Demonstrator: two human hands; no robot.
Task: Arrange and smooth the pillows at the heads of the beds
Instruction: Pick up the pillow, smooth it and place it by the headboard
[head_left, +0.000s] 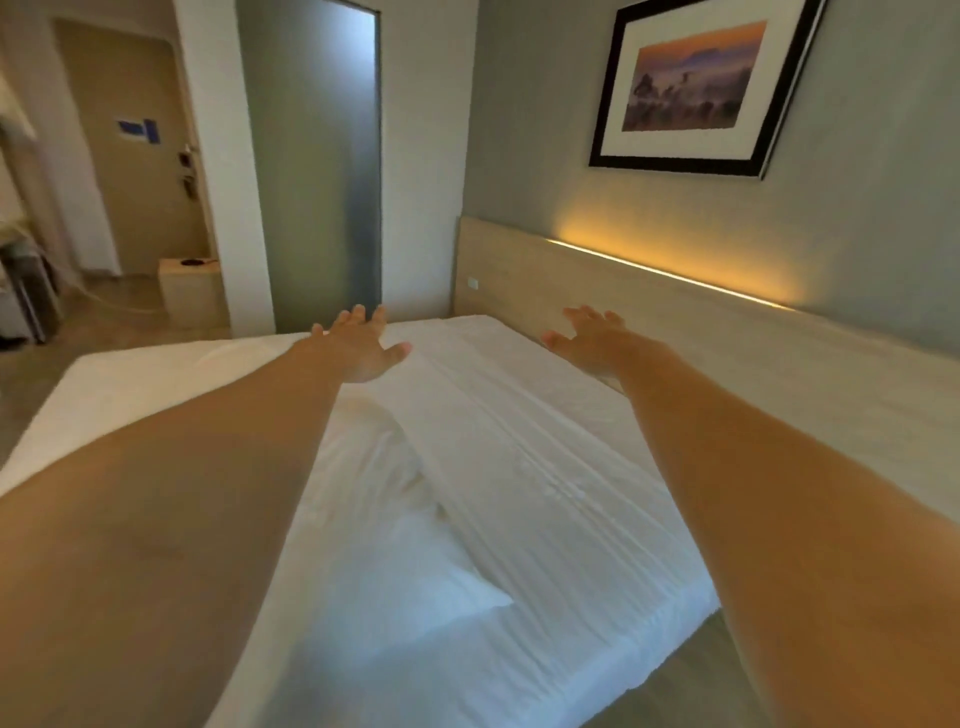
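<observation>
A long white pillow (530, 467) lies flat along the head of the bed (130, 395), beside the wooden headboard (649, 312). A second white pillow (374, 467) lies partly under its left edge, creased. Both my arms reach out over them. My left hand (363, 343) is open, fingers spread, at the far left end of the long pillow. My right hand (592, 338) is open too, fingers spread, at the far right end near the headboard. Neither hand holds anything.
A lit strip glows along the headboard top (675, 275), with a framed picture (696, 88) above. A frosted glass panel (317, 166) stands beyond the bed's far edge. At far left are a door (130, 140), a small wooden box (189, 286) and floor.
</observation>
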